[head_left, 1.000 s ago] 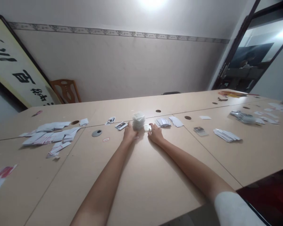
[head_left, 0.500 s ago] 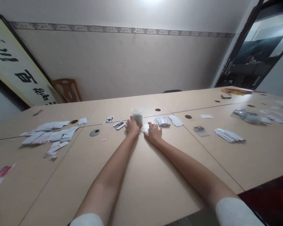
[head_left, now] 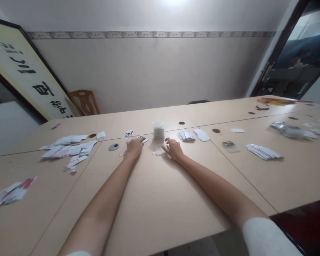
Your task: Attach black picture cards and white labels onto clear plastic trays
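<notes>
My left hand lies low over the table at the near-left edge of a card with a dark picture and covers part of it. Its fingertips are hidden, so I cannot tell if they grip the card. A small red-edged tag shows partly beside this hand. My right hand is open, fingers apart and bent, next to a flat clear plastic piece; contact is unclear. Between and beyond both hands stands a stack of whitish, see-through plastic pieces.
White cards and blank slips lie right of the stack. Farther right are a clear box, more cards and plastic packs. Paper piles cover the left side, near a grey grommet cover.
My left hand has left the plastic stack and moved left to the picture card. My right hand has opened off the flat plastic piece, which now shows. The view has shifted slightly.
</notes>
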`<action>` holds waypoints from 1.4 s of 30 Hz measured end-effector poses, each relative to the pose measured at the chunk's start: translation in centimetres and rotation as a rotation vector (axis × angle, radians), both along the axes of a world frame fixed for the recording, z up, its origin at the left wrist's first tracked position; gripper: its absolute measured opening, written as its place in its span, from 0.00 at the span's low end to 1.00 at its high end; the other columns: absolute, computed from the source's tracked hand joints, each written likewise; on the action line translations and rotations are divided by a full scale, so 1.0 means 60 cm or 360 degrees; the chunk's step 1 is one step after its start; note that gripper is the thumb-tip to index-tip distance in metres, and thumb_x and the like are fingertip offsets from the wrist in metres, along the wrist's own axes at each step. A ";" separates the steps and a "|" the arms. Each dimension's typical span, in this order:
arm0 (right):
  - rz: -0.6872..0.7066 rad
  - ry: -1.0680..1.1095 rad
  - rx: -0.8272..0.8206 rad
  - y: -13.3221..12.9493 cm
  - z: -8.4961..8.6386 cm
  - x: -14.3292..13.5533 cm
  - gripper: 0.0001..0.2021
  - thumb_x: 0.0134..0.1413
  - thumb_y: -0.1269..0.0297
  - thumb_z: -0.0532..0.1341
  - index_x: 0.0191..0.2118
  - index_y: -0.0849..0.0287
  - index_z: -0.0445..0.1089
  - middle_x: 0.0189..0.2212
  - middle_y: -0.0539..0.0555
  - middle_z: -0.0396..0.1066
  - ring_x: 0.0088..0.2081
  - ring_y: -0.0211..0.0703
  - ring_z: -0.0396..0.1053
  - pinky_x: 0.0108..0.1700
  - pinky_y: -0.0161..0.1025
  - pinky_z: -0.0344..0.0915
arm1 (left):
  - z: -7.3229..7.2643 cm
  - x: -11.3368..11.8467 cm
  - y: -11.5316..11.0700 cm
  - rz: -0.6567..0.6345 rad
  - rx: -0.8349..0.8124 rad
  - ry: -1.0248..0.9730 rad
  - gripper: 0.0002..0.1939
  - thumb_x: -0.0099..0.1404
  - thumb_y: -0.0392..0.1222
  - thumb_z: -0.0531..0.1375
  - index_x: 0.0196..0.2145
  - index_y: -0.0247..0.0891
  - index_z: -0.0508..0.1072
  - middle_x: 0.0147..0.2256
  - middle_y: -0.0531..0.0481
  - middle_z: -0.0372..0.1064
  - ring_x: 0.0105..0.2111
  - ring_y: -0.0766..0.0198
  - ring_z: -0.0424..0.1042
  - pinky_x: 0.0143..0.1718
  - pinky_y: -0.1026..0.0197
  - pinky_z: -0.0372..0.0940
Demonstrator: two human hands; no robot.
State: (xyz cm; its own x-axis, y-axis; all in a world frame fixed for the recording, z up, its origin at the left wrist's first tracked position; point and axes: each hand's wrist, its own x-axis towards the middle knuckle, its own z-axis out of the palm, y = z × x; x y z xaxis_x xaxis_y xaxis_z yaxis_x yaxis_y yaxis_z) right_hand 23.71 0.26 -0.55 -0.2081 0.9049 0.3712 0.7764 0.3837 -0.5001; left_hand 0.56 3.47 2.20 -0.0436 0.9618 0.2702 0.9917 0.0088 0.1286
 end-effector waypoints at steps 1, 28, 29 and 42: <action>0.0030 -0.0005 -0.0005 0.000 0.001 0.000 0.14 0.63 0.58 0.58 0.50 0.59 0.65 0.40 0.57 0.75 0.46 0.49 0.69 0.47 0.42 0.56 | 0.000 -0.001 0.002 -0.0011 -0.0007 0.0018 0.13 0.66 0.40 0.56 0.44 0.41 0.78 0.45 0.38 0.75 0.49 0.47 0.71 0.51 0.47 0.60; 0.0518 0.1503 -0.0371 0.003 -0.003 -0.024 0.13 0.54 0.54 0.61 0.39 0.59 0.70 0.29 0.51 0.73 0.30 0.40 0.72 0.29 0.34 0.65 | 0.010 0.098 -0.092 -0.0514 0.0362 -0.0664 0.13 0.67 0.46 0.59 0.46 0.42 0.78 0.46 0.47 0.77 0.47 0.55 0.73 0.53 0.56 0.63; 0.0538 0.1542 -0.0378 0.004 -0.003 -0.022 0.13 0.53 0.54 0.61 0.37 0.59 0.70 0.28 0.50 0.73 0.28 0.39 0.72 0.28 0.33 0.64 | 0.004 0.105 -0.096 -0.0541 0.0378 -0.0675 0.13 0.67 0.46 0.60 0.47 0.42 0.78 0.45 0.47 0.77 0.47 0.55 0.73 0.52 0.56 0.63; 0.0469 0.1598 -0.0398 0.001 -0.013 -0.022 0.14 0.47 0.53 0.67 0.34 0.57 0.69 0.26 0.53 0.78 0.28 0.46 0.78 0.25 0.32 0.65 | -0.025 0.119 -0.113 -0.0534 0.0867 -0.0348 0.06 0.69 0.40 0.58 0.39 0.41 0.76 0.44 0.46 0.76 0.47 0.54 0.72 0.47 0.52 0.59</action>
